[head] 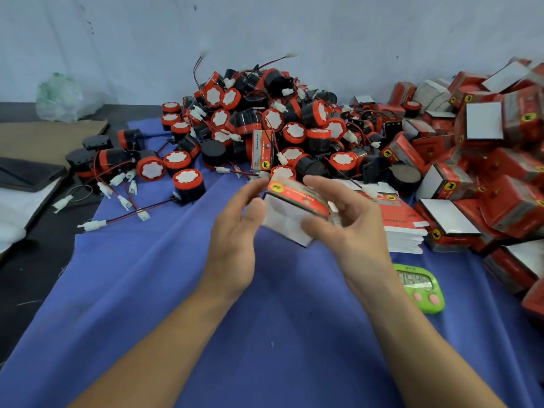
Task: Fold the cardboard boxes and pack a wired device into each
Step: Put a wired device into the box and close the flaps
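Half-formed box (294, 212) sits mid-frame above the blue cloth (147, 290), long axis roughly left-right, between both hands. The right hand (350, 219) curls round its right end, thumb on the white face; the left hand (235, 231) has near-straight fingers, tips touching the left end. Judged: the left hand folds next; wired devices (265, 119) are heaped just behind, flat blanks (403, 219) crowd the right.

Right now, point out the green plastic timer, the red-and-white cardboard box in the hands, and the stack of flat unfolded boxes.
green plastic timer (415, 279): head view, its grey display.
red-and-white cardboard box (285, 214): head view, its white face.
stack of flat unfolded boxes (400, 214): head view, top red sheet.
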{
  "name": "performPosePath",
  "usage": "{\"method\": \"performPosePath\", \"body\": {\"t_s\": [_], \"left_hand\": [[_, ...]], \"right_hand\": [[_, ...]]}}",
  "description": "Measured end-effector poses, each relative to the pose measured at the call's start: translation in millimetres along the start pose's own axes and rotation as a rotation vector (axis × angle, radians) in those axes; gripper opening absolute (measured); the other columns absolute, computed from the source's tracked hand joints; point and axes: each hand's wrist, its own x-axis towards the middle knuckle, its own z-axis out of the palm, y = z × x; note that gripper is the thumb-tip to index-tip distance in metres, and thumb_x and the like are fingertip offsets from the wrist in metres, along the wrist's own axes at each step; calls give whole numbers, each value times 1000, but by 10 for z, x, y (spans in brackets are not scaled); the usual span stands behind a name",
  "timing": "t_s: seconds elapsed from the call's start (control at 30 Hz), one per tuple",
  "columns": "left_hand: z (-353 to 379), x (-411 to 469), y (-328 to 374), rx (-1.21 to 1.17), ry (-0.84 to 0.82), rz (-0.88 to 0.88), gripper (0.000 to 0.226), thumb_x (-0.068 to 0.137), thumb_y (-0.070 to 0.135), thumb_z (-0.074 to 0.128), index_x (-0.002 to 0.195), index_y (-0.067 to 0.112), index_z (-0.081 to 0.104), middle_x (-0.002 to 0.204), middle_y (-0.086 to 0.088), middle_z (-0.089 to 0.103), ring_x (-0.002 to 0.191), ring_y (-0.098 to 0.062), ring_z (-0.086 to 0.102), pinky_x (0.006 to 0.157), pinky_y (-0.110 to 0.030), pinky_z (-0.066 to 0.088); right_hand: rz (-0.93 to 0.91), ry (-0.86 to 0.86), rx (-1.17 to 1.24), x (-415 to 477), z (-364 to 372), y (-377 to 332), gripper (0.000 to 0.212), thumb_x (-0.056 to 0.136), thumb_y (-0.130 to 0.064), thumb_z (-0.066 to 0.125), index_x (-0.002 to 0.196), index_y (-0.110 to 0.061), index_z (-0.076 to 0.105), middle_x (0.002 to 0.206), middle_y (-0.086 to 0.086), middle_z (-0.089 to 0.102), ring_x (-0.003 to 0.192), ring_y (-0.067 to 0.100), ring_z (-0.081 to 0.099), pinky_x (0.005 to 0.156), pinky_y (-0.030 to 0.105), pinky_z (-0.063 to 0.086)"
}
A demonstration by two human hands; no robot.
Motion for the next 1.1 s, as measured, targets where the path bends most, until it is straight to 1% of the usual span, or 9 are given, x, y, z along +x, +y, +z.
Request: {"method": "performPosePath", "body": {"t_s": [0.17, 0.27, 0.33, 0.43, 0.57, 0.67, 0.8, 0.93, 1.1], "left_hand": [[7, 74, -38, 54, -46, -155, 72, 68, 33, 85, 135, 31, 59, 115, 9, 75, 108, -14, 72, 87, -29, 59], [-100, 134, -77, 396, 110, -28, 91, 64, 25, 92, 143, 36, 48, 118, 17, 67, 106, -4, 65, 79, -12, 52], [-166, 174, -107, 658, 99, 9, 71, 75, 20, 88, 135, 32, 51, 117, 18, 60, 107, -10, 60, 69, -9, 44], [-245, 248, -137, 705, 77, -201, 55, 79, 21, 82, 120, 35, 48, 103, 19, 57, 84, -6, 55, 55, -11, 35], [-266, 280, -134, 706, 46, -207, 57, 76, 19, 81, 112, 41, 43, 91, 24, 53, 74, -1, 48, 52, -12, 36], [-277, 266, -138, 688, 23, -226, 59, 71, 12, 80, 110, 40, 46, 89, 25, 56, 79, 0, 55, 59, -20, 49], [-342, 284, -118, 656, 6, -277, 61, 67, 11, 82, 112, 39, 52, 95, 21, 62, 84, 1, 58, 59, -22, 48], [-375, 280, -116, 640, 10, -267, 62, 64, 12, 84, 108, 40, 51, 92, 25, 61, 81, 4, 57, 52, -14, 40], [-359, 280, -141, 649, 23, -251, 65, 64, 8, 83, 111, 39, 51, 96, 23, 61, 84, 1, 57, 58, -22, 48]], "right_hand": [[-364, 9, -623, -78, 154, 99, 70, 68, -2, 82, 129, -34, 69, 132, -31, 50, 132, 12, 47, 110, 38, 42], [-206, 6, -632, -67, 166, 138, 72, 72, -4, 83, 131, -40, 66, 143, -17, 52, 136, 13, 45, 110, 25, 38], [-107, 60, -579, -49, 116, 154, 71, 77, -4, 77, 135, -42, 63, 146, -11, 53, 133, 8, 49, 106, 12, 37], [-35, 117, -606, 37, 135, 160, 66, 84, -1, 66, 139, -37, 61, 143, -9, 57, 125, 12, 56, 102, 22, 43], [169, -100, -723, 456, 250, 130, 83, 86, 9, 49, 156, -36, 38, 132, 1, 65, 92, 14, 59, 72, 28, 50], [181, -364, -979, 872, 299, 103, 81, 90, 9, 48, 159, -31, 33, 134, 11, 63, 75, 16, 53, 48, 12, 37], [-15, -617, -1455, 1195, 434, 168, 52, 98, -16, 57, 149, -12, 49, 163, 10, 31, 140, 32, 36, 107, 36, 38], [16, -510, -1419, 1260, 541, 185, 36, 98, -28, 53, 129, -11, 55, 134, 10, 49, 119, 33, 44, 92, 40, 42], [114, -404, -1159, 1084, 408, 106, 19, 94, -11, 59, 107, -19, 47, 96, 5, 62, 81, 26, 58, 60, 36, 41]]}}
